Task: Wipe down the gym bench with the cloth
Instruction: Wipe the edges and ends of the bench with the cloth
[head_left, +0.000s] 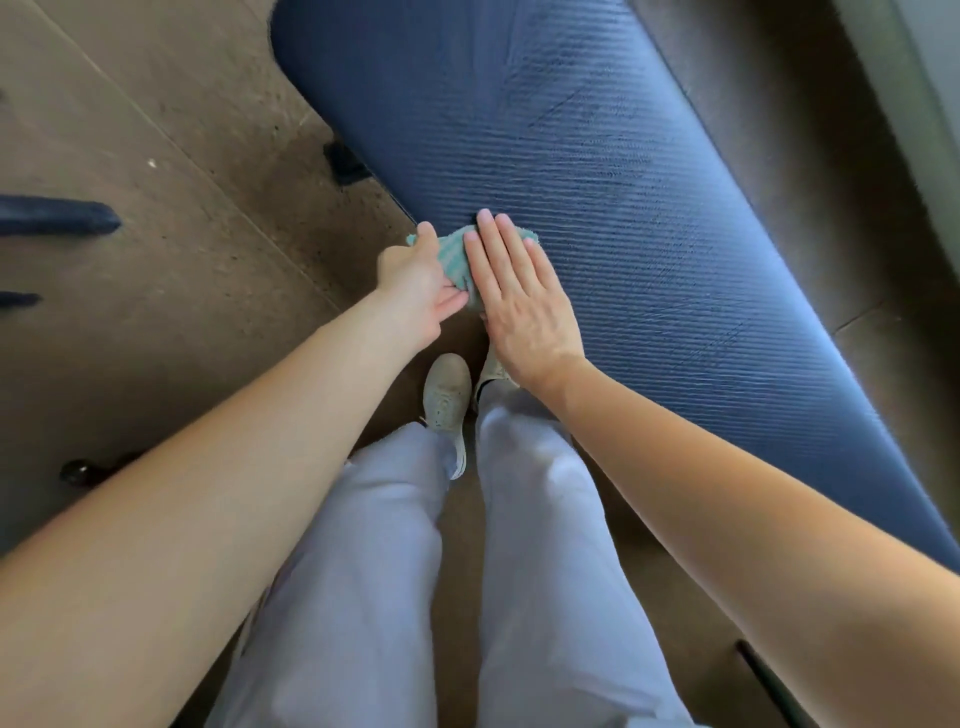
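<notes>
The gym bench (597, 171) is a long dark blue ribbed pad running from the top left to the right edge. A small teal cloth (454, 254) hangs over the pad's near edge. My left hand (415, 280) grips the cloth's left part at the bench's side, thumb on top. My right hand (519, 296) lies flat on the cloth's right part, fingers straight and together, pressing it onto the pad. Most of the cloth is hidden beneath both hands.
My legs in pale trousers and light shoes (447, 395) stand right against the bench's near side. Brown speckled floor (171, 156) spreads to the left. A black bench foot (343, 163) pokes out under the pad. Dark bars (57, 215) lie at the far left.
</notes>
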